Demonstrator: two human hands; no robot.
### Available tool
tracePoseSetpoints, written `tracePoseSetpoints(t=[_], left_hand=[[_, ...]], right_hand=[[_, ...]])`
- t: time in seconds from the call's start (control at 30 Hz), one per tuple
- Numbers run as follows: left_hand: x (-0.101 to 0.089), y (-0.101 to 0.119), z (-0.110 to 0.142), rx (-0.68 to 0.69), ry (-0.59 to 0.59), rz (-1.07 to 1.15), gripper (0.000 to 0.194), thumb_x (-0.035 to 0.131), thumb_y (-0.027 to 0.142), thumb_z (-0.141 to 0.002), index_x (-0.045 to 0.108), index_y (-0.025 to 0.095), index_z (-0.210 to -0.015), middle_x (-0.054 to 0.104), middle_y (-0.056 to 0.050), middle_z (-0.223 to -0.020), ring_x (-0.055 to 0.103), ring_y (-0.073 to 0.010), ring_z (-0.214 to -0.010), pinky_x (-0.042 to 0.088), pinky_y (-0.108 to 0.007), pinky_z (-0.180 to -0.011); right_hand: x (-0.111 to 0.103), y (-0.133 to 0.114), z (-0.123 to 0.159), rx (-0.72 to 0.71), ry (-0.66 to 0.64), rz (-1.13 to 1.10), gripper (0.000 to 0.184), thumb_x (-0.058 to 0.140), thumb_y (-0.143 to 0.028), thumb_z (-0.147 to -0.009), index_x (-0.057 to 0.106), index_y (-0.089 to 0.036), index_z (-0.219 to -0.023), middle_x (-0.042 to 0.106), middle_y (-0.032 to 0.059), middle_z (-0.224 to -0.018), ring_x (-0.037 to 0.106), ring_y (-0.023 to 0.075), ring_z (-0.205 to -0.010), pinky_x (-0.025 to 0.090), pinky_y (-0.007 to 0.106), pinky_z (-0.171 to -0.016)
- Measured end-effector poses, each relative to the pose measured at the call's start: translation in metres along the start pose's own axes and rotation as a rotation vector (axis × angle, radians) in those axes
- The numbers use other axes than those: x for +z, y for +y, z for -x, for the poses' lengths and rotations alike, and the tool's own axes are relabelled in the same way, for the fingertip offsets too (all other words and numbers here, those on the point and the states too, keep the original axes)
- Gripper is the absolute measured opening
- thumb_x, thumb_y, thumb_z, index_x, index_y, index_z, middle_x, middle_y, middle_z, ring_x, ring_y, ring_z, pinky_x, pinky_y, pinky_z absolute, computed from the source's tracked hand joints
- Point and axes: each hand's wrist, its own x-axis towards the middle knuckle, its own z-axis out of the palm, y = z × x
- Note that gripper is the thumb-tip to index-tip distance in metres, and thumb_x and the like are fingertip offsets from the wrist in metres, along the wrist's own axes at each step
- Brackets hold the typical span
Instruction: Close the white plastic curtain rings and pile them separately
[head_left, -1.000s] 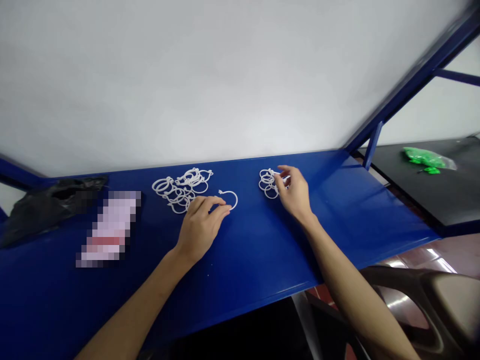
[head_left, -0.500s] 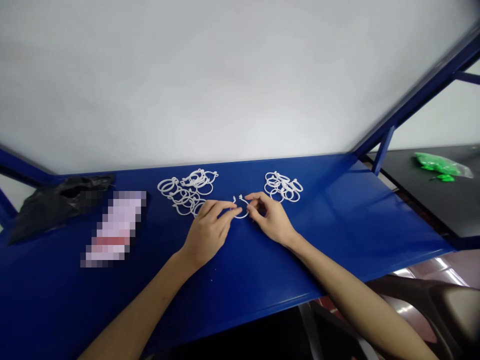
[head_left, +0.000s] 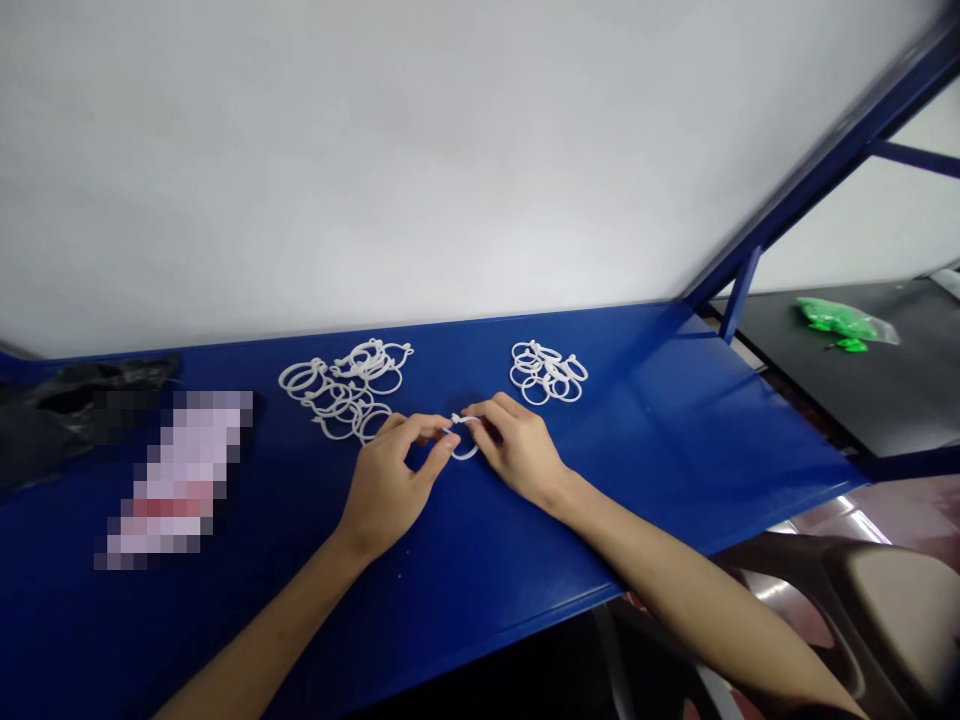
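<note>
Between my hands is a white plastic ring, its two ends together at the top. My left hand pinches its left side between thumb and fingers. On the opposite side, my right hand grips it the same way; the fingers hide parts of the ring. A larger heap of white rings lies beyond my left hand. Past my right hand is a smaller pile of similar rings.
A blurred pinkish packet or device lies on the blue tabletop at left, beside a black plastic bag. A green-filled clear bag rests on a black table at right. A brown chair stands at lower right.
The ring's ends, apart before, now meet at the top. The whole view has shifted, so things on the table appear farther left.
</note>
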Motion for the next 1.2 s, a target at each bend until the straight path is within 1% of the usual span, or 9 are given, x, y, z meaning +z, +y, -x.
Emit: tracePoseSetpoints(t=[0.17,0.3,0.5,0.7,0.87,0.97,1.03,1.1,1.2], left_hand=[[0.001,-0.01,-0.003,-0.167,-0.004,0.056,0.028,0.063,0.047,-0.089,0.073,0.029,-0.107,0.077,0.0,-0.092,0.064,-0.0158,-0.07,0.051,-0.031,-0.071],[0.001,-0.015,-0.004,-0.265,0.015,0.188,0.031,0.068,0.051,-0.084,0.076,0.026,-0.1,0.078,-0.002,-0.094,0.07,-0.0191,-0.08,0.054,-0.033,-0.077],[0.003,-0.01,0.002,-0.139,0.089,0.15,0.014,0.068,0.038,-0.086,0.077,0.027,-0.086,0.077,0.0,-0.089,0.071,-0.0177,-0.083,0.056,-0.031,-0.076],[0.006,-0.01,0.005,-0.017,0.091,0.112,0.013,0.066,0.033,-0.088,0.076,0.026,-0.084,0.072,0.0,-0.082,0.069,-0.0149,-0.076,0.056,-0.027,-0.07],[0.002,-0.005,0.002,0.086,0.067,0.063,0.014,0.064,0.033,-0.091,0.076,0.025,-0.09,0.069,0.001,-0.08,0.066,-0.0136,-0.073,0.054,-0.027,-0.069],[-0.003,-0.007,-0.003,0.182,0.051,-0.035,0.018,0.061,0.034,-0.094,0.073,0.025,-0.103,0.072,-0.001,-0.088,0.066,-0.0168,-0.083,0.055,-0.032,-0.078],[-0.006,-0.013,-0.007,0.252,0.053,-0.173,0.026,0.058,0.032,-0.095,0.068,0.025,-0.119,0.073,-0.003,-0.1,0.064,-0.0211,-0.097,0.053,-0.039,-0.089],[-0.009,-0.022,-0.01,0.297,0.044,-0.362,0.034,0.057,0.028,-0.094,0.063,0.024,-0.128,0.071,-0.007,-0.111,0.06,-0.0262,-0.108,0.049,-0.046,-0.096],[-0.012,-0.032,-0.01,0.3,-0.019,-0.602,0.034,0.055,0.026,-0.091,0.066,0.021,-0.123,0.068,-0.012,-0.114,0.057,-0.0333,-0.109,0.046,-0.051,-0.093]], right_hand=[[0.0,-0.006,0.0,-0.01,0.022,-0.075,0.014,0.057,-0.028,-0.099,0.061,-0.02,-0.11,0.062,0.0013,-0.083,0.061,0.0136,-0.072,0.05,0.027,-0.067],[0.0,-0.007,0.0,-0.087,0.033,-0.156,0.013,0.055,-0.031,-0.101,0.063,-0.02,-0.102,0.064,0.0027,-0.086,0.061,0.0137,-0.076,0.051,0.027,-0.07],[0.0,-0.009,0.002,-0.122,-0.054,-0.228,0.017,0.049,-0.031,-0.103,0.062,-0.022,-0.097,0.067,0.0056,-0.092,0.064,0.0163,-0.084,0.054,0.031,-0.078],[-0.002,-0.007,0.006,-0.179,-0.152,-0.144,0.026,0.041,-0.03,-0.106,0.063,-0.021,-0.096,0.065,0.0062,-0.089,0.061,0.0169,-0.082,0.053,0.031,-0.077],[-0.005,-0.01,0.005,-0.263,-0.147,-0.065,0.027,0.039,-0.028,-0.106,0.063,-0.02,-0.097,0.064,0.0079,-0.088,0.06,0.0183,-0.082,0.052,0.031,-0.073],[-0.015,-0.014,-0.005,-0.232,-0.059,-0.047,0.025,0.043,-0.031,-0.105,0.065,-0.022,-0.098,0.063,0.0076,-0.09,0.06,0.0191,-0.082,0.053,0.032,-0.074],[-0.029,-0.01,-0.016,-0.142,0.083,-0.005,0.021,0.048,-0.033,-0.102,0.066,-0.025,-0.096,0.064,0.0076,-0.092,0.061,0.0201,-0.083,0.053,0.034,-0.076],[-0.047,0.005,-0.027,0.013,0.267,0.074,0.02,0.051,-0.032,-0.1,0.068,-0.025,-0.092,0.064,0.0077,-0.092,0.061,0.0208,-0.083,0.053,0.035,-0.078],[-0.075,0.045,-0.038,0.286,0.445,0.212,0.019,0.053,-0.028,-0.094,0.07,-0.02,-0.09,0.066,0.0087,-0.092,0.062,0.021,-0.079,0.052,0.038,-0.08]])
